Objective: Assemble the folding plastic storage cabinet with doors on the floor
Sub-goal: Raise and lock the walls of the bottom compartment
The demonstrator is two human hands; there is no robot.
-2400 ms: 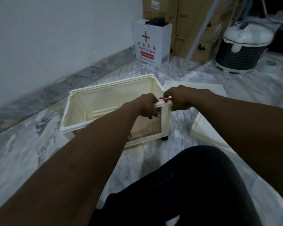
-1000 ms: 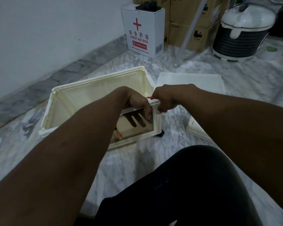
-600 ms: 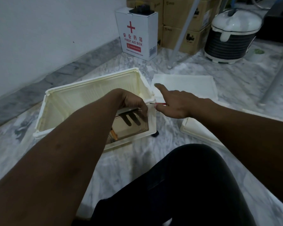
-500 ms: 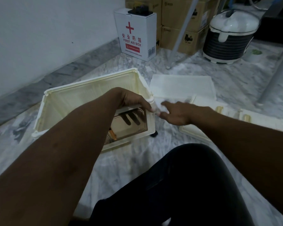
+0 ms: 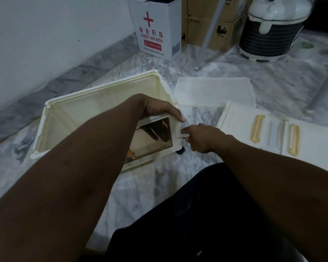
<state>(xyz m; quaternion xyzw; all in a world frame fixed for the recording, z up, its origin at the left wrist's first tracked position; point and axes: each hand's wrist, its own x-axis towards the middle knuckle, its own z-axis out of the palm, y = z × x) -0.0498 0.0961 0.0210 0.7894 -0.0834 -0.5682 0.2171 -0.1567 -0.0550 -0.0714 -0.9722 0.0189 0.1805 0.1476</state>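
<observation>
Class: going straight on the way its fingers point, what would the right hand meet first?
Probably the near corner of the cabinet, just ahead of the right hand, which pinches a thin red pin; depth unclear.

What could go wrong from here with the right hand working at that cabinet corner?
1. The right hand pinches a thin red-tipped pin at the corner of the cabinet; it could slip and get lost on the mottled marble floor.
2. The left hand curls over the rim, fingers behind the clear panel; if that wall folds, they may get pinched.
3. A black foot, possibly a caster, sits under that corner; sideways pushing might shift the cabinet.
</observation>
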